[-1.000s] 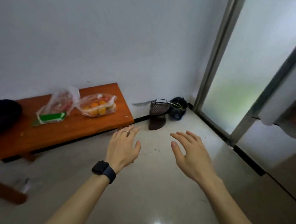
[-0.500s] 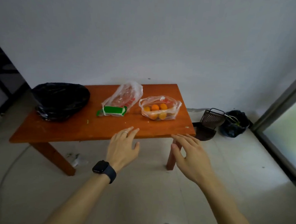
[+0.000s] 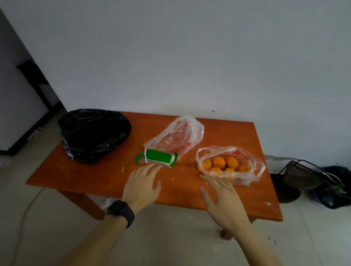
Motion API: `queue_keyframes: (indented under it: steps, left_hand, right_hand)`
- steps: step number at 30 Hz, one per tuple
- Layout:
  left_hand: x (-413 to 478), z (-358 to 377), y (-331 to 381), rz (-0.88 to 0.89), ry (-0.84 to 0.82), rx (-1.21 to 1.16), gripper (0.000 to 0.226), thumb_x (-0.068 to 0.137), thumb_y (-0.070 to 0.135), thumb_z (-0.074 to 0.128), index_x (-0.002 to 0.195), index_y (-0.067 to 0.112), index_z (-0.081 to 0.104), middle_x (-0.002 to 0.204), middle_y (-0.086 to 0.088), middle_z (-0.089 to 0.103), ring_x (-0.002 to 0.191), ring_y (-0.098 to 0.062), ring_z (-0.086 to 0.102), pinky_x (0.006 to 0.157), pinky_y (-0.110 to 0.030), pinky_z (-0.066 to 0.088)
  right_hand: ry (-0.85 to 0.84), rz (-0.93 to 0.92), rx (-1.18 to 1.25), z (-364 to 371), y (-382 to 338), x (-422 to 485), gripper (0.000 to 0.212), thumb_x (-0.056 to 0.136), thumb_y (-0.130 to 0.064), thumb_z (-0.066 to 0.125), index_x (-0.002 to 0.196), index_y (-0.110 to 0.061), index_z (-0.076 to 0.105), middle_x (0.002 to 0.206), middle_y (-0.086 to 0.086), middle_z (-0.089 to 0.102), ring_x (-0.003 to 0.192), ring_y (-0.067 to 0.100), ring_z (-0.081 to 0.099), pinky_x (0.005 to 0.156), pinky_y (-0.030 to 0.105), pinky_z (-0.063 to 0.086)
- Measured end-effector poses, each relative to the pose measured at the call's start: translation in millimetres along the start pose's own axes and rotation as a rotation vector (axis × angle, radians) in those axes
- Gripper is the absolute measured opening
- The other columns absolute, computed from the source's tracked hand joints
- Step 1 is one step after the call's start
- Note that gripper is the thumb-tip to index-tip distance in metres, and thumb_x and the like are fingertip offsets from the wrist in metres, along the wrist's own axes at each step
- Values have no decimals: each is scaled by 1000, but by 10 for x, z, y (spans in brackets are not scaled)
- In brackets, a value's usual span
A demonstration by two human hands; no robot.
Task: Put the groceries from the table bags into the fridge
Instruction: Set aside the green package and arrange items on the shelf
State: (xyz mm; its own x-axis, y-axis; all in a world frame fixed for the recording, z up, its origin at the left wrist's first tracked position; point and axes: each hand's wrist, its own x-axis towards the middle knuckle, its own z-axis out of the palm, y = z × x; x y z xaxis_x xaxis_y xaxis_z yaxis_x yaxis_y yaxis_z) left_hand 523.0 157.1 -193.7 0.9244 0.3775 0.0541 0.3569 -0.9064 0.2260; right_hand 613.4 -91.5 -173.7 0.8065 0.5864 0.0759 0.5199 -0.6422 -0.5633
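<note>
An orange wooden table (image 3: 91, 177) stands against the white wall. On it lie a black plastic bag (image 3: 93, 133) at the left, a clear bag with a green-labelled pack (image 3: 175, 142) in the middle, and a clear bag of oranges (image 3: 229, 165) at the right. My left hand (image 3: 142, 187), with a ring and a dark watch, hovers open just in front of the green pack. Beside it, my right hand (image 3: 222, 200) is open too, its fingers reaching towards the front of the orange bag. Neither hand holds anything. No fridge is in view.
A dark dustpan (image 3: 298, 178) and a dark bag (image 3: 338, 186) sit on the floor against the wall, right of the table. A dark doorway or frame (image 3: 37, 97) is at the left. Pale tiled floor (image 3: 164, 244) lies in front of the table.
The view has swung left and closer to the table, which now fills the middle. Both hands, still open, now reach over the table's front edge near the bags.
</note>
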Motion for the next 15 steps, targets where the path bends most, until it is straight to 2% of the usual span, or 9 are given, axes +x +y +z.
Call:
queue_keyframes:
  steps: [4,10,15]
  left_hand:
    - [397,126,-220,-34,-40,-8,54,95,38,52,146,28,43,147,5,47,135,-14,43,109,-32,37]
    - [957,436,-620,-58,-157,-12,53,95,37,52,146,30,42,149,5,45,136,-16,41,110,-35,38]
    - [1587,761,-1026,31,-281,45,56,95,34,53,148,27,40,156,0,35,146,-20,28,117,-43,29]
  right_hand:
    - [-102,15,25,222,45,549,44,100,-45,51,142,-31,52,144,-7,53,137,19,41,110,36,40]
    - [-230,34,-24,793,83,1294,41,100,-36,54,139,-22,55,138,2,59,128,26,50,104,38,42]
    - [-364,181,-41,1404,81,1871,58,96,-45,54,148,-25,40,148,2,47,134,29,41,108,42,41]
